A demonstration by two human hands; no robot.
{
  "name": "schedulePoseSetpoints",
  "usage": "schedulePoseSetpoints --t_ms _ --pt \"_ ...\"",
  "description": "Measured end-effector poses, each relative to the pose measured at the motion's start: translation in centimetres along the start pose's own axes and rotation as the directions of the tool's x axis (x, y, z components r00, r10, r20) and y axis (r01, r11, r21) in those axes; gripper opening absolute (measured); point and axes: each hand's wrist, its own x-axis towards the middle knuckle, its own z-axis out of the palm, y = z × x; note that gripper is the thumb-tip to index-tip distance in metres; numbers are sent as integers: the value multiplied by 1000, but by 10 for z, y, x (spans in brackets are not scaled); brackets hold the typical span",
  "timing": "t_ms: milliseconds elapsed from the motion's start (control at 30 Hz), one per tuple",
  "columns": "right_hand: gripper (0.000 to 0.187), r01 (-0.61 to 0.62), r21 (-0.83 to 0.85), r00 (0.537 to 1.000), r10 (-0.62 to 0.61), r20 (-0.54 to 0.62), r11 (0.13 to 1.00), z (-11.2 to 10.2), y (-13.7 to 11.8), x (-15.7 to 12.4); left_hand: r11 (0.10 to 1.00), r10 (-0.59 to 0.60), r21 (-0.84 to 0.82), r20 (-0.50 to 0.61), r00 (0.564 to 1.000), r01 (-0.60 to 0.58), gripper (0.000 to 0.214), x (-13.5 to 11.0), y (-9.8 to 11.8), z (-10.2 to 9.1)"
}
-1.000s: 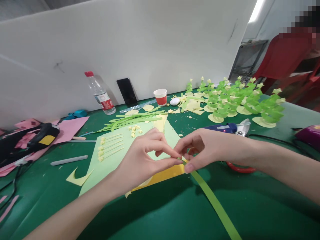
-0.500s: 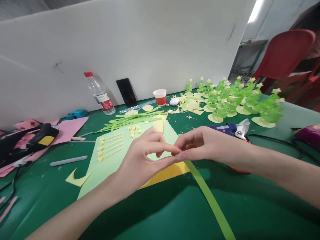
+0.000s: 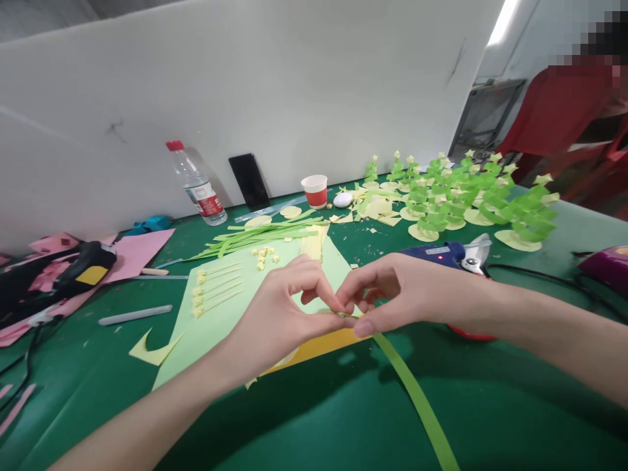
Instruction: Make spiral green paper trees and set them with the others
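A long green paper strip (image 3: 415, 386) runs from my fingers down over the front of the table. My left hand (image 3: 294, 301) pinches its upper end between thumb and forefinger, where a small folded or rolled bit shows. Close against it, my right hand (image 3: 392, 294) has curved fingers, with its thumb on the strip; the fingers partly hide the paper. Beneath both hands lie a light green sheet (image 3: 171, 356) and a yellow-orange sheet (image 3: 314, 351). Several thin star-tipped strips (image 3: 218, 290) and small folded pale stars (image 3: 265, 255) rest on the green sheet.
Several green paper plants (image 3: 436, 196) on round bases stand at the back right. A blue glue gun (image 3: 436, 254) lies behind my right hand. Along the board are a bottle (image 3: 203, 196), a phone (image 3: 250, 181) and a paper cup (image 3: 314, 191). Pink paper (image 3: 142, 252) lies left.
My fingertips have shifted slightly down, and my right thumb has separated from the left fingertips. The strip's upper part has moved a little right. A small pale scrap shows below my left hand.
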Motion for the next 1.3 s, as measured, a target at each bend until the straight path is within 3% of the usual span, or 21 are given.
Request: schedulePoseSetpoints --t_ms 167,300,367,500,833,900,933,967,1000,1067,1133,1200,1300 --pt "13 13 91 1000 -10 -27 996 10 5 4 1000 16 15 14 1000 -17 32 0 -1 6" --pt "13 -16 105 999 22 -50 994 9 4 2 990 113 92 -16 994 -111 18 1 -5 8" --pt "14 -50 90 997 55 -60 995 5 0 -1 980 168 105 21 986 -170 8 1 -7 5" --pt "12 -98 78 994 101 -40 992 1 -5 -2 968 224 92 125 967 -236 14 0 -6 -1" --pt "17 -6 60 1000 5 21 998 3 2 1 999 -25 23 52 998 24 27 0 -3 6" --pt "17 -5 8 1000 5 2 1000 0 0 0 1000 -9 4 110 994 9 29 0 -1 1" --pt "17 -10 -29 1000 9 -23 1000 -2 0 0 1000 16 -17 194 981 -13 28 0 1 -3" --pt "17 -21 -61 999 18 -46 998 -3 0 0 999 41 -43 304 952 -29 28 0 2 -6" --pt "17 -41 -78 998 37 -50 996 -3 1 1 996 66 -85 457 887 -31 29 0 3 -10" --pt "17 -114 -68 992 117 40 991 -1 5 3 989 86 -144 691 718 20 34 1 1 -14" --pt "17 -195 -116 968 210 137 974 4 11 5 976 64 -167 832 551 139 35 2 -6 -13" --pt "19 -224 -250 966 249 71 942 10 16 5 954 48 -166 906 420 251 27 2 -17 -7" --pt "23 -217 -369 975 183 -124 904 15 16 3 938 10 -152 911 411 313 26 3 -30 1"
